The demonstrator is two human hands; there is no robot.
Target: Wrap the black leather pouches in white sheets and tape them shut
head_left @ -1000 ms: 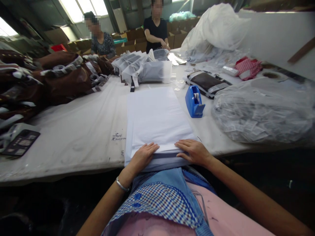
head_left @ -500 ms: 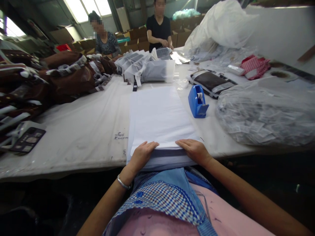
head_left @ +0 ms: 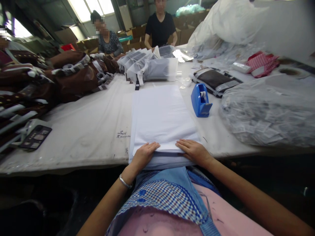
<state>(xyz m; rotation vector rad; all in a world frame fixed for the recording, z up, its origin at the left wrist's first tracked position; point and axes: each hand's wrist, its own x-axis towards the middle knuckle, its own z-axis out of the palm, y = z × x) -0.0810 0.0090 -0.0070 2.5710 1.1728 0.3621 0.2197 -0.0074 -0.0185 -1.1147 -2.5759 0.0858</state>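
A stack of thin white sheets (head_left: 162, 111), paper or cloth, lies on the table in front of me. My left hand (head_left: 147, 153) holds the near edge of the upper layer at its left part, fingers stretched over the top. On the right part of the same edge is my right hand (head_left: 193, 150), fingers also laid over it and pointing inward. Both thumbs are mostly hidden. Between the hands the edge forms a crease, with a shadowed gap above the lower sheets. A blue tape dispenser (head_left: 201, 101) stands right of the stack.
Brown bags (head_left: 73, 77) are piled at left, near a phone (head_left: 36, 137). Grey wrapped items (head_left: 157, 68) stand behind the stack. At right lie a dark flat bag (head_left: 216, 80) and a clear plastic sack (head_left: 268, 114) of small packets. Two people (head_left: 161, 29) stand across the table.
My view has shifted slightly, and things appear a little farther right. The creased front edge sits flatter under my fingers. Across the table, the person in black has moved their arms apart.
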